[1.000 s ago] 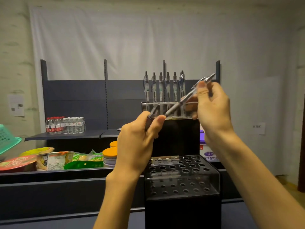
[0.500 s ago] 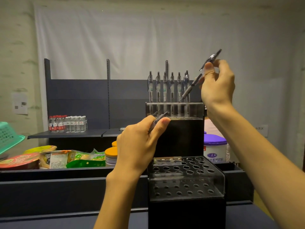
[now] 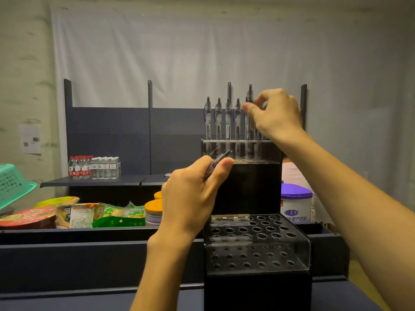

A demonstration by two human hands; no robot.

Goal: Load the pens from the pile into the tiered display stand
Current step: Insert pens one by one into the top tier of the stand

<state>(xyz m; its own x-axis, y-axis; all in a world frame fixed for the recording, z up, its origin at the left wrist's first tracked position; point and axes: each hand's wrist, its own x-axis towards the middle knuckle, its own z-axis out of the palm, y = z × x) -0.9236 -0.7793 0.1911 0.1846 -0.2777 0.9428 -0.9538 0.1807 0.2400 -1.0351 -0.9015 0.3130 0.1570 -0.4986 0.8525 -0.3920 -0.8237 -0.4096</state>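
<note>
The left hand (image 3: 193, 196) grips a spare pen (image 3: 216, 162) ahead of the stand's empty lower tier (image 3: 258, 241), ready for later. Beyond, the right hand (image 3: 274, 115) pinches an upright pen (image 3: 248, 117), seemingly seating it in the upper tier (image 3: 241, 151).

A dark metal shelf unit (image 3: 107, 131) stands against a white cloth backdrop (image 3: 179, 52). On its upper shelf sits a cluster of small clear water bottles (image 3: 94, 167). Below lie colourful snack packets (image 3: 89, 213), orange-lidded jars (image 3: 153, 209) and, far left, a green plastic basket (image 3: 13, 182).
</note>
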